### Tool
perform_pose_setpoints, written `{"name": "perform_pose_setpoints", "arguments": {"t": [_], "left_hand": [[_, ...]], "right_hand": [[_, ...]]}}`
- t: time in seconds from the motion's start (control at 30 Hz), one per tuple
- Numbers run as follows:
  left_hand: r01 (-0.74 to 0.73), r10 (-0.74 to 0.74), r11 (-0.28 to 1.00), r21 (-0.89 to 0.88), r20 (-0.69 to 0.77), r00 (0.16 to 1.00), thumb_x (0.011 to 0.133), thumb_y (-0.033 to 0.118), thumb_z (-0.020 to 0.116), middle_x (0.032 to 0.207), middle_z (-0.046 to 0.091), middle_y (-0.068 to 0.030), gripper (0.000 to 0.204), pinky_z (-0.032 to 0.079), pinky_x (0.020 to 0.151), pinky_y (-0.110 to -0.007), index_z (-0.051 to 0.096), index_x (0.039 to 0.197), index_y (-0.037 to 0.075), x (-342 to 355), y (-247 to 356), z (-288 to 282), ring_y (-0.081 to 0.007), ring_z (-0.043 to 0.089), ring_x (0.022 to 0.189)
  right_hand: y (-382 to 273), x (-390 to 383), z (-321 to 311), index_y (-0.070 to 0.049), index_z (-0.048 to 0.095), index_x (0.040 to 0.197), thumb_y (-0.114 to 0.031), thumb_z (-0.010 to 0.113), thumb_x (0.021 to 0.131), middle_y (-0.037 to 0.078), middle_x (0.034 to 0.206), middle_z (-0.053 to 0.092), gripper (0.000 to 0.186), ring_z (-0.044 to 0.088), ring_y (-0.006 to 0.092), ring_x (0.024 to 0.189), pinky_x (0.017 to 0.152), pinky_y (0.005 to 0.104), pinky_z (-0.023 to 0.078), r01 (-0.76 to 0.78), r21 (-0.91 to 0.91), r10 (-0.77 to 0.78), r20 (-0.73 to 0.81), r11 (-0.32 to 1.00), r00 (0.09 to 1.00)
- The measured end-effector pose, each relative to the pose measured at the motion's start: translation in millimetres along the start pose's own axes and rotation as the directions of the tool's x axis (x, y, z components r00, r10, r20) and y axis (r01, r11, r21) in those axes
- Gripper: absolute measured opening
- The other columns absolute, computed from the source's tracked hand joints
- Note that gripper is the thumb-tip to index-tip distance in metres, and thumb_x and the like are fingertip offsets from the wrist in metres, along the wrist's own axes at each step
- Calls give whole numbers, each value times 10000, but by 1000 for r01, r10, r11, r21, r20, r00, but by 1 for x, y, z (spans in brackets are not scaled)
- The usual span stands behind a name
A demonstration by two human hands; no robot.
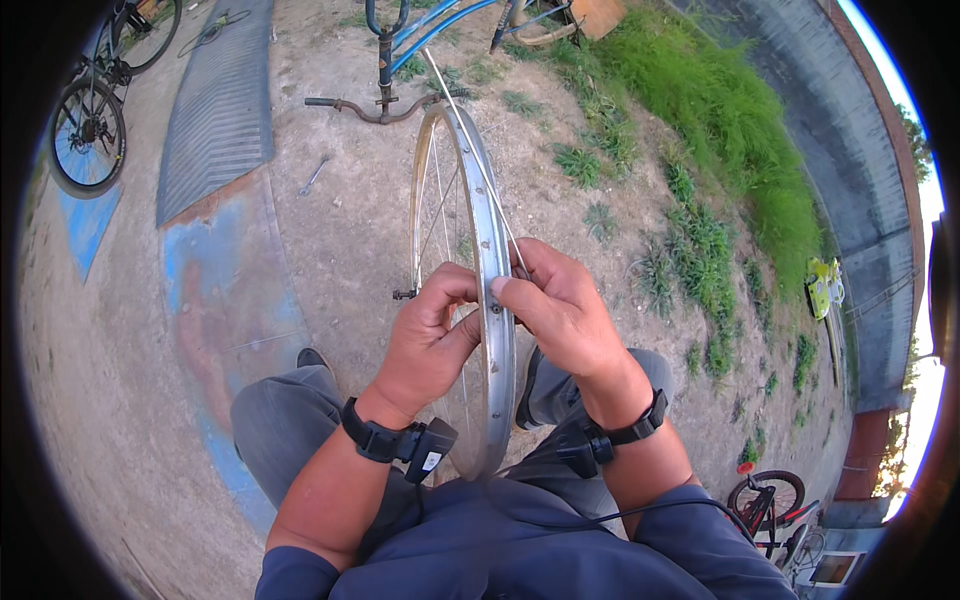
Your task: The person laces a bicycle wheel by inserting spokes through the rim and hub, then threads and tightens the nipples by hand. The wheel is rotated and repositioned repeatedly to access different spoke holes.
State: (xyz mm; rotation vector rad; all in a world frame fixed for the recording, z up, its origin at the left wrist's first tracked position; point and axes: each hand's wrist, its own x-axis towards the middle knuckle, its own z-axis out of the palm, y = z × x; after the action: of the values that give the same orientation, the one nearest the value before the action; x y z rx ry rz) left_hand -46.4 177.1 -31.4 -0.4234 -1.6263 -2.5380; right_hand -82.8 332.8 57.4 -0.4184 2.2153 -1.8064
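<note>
A bicycle wheel rim (pixel 497 372) stands upright between my knees, its outer face with the spoke holes turned toward me. My left hand (pixel 432 335) is closed at the rim's left side, fingers curled against its inner edge; whatever they pinch is hidden. On the other side, my right hand (pixel 556 308) grips a long thin spoke (pixel 437 74) and presses its thumb onto the rim near a hole. This spoke slants up and away past the top of the wheel. Other spokes run inside the wheel toward the axle (pixel 403 295) at the left.
A blue bicycle frame (pixel 440 28) with its handlebar (pixel 372 115) lies ahead. A wrench (pixel 314 176) rests on the dirt. Ribbed sheet (pixel 218 120) and a blue-stained panel (pixel 235 290) are at left. Bicycles stand far left (pixel 90 130) and lower right (pixel 768 500). Grass (pixel 725 130) borders a wall.
</note>
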Motion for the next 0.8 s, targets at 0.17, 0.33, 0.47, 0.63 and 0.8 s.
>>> {"name": "perform_pose_setpoints", "arguments": {"t": [0.17, 0.33, 0.47, 0.63, 0.8], "left_hand": [[2, -3, 998, 56, 27, 1000, 927, -28, 709, 1066, 622, -66, 213, 477, 965, -322, 633, 1111, 48, -2, -2, -4, -201, 613, 1036], [-64, 58, 983, 171, 42, 997, 921, -36, 704, 1066, 629, -78, 215, 482, 948, -328, 640, 1112, 41, -5, -8, -5, -228, 621, 1026], [-80, 71, 979, 189, 55, 996, 914, -45, 695, 1065, 626, -86, 219, 483, 940, -331, 639, 1110, 36, -4, -10, -5, -240, 623, 1021], [-82, 72, 974, 211, 52, 996, 913, -48, 678, 1060, 621, -96, 213, 488, 933, -336, 634, 1107, 29, -2, -11, -3, -250, 623, 1017], [-123, 110, 946, 301, 59, 992, 886, -49, 688, 1052, 615, -110, 243, 499, 912, -346, 628, 1110, 22, 0, -10, -1, -277, 629, 997]], "right_hand": [[-1, -4, -3, 24, 640, 1148, -112, 623, 968, -34, 923, 594, 226, 511, 50, 837, 728, 239, 422, -81, -41, 83, 51, 996, 995], [1, -10, -2, 38, 605, 1216, -68, 636, 935, -12, 978, 595, 302, 536, 54, 879, 767, 237, 439, -155, 60, 149, 90, 986, 985], [1, -12, -2, 41, 593, 1209, -51, 652, 899, -10, 938, 590, 329, 533, 44, 831, 701, 227, 441, -135, 28, 133, 79, 990, 988], [-1, -12, -4, 48, 553, 1288, -29, 637, 897, 14, 1034, 610, 407, 572, 82, 950, 840, 256, 467, -202, 73, 196, 83, 977, 977], [-2, -12, -4, 51, 550, 1296, -29, 634, 904, 25, 1060, 627, 408, 589, 82, 962, 849, 254, 472, -230, 110, 223, 73, 967, 972]]}}
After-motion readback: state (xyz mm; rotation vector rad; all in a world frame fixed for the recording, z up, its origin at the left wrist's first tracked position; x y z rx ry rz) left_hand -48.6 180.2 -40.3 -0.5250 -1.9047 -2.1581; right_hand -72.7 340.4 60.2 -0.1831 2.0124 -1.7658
